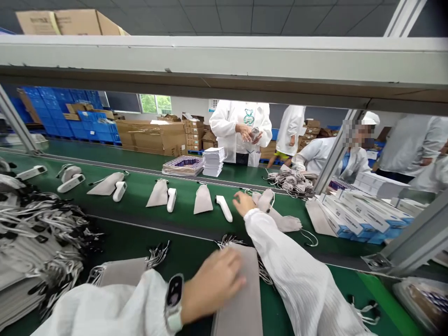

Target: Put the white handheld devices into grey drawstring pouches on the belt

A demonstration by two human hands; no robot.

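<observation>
Two hands work: the left hand [213, 282] lies flat, fingers together, on a grey fabric pouch stack [241, 298]; the right hand [244, 203], fingers loosely apart, reaches beside a white handheld thermometer [224, 208] on the green conveyor belt [140, 191]. Pairing appears underway; next likely needs gripping one pouch.

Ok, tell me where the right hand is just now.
In the head view, the right hand is stretched out over the green belt, just right of a white thermometer and beside a grey pouch.

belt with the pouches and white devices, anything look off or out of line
Mostly tidy: each grey pouch lies beside a white device in evenly spaced pairs. The exception is by the right hand, where two pouches lie overlapped and crumpled, with a drawstring trailing loose.
</observation>
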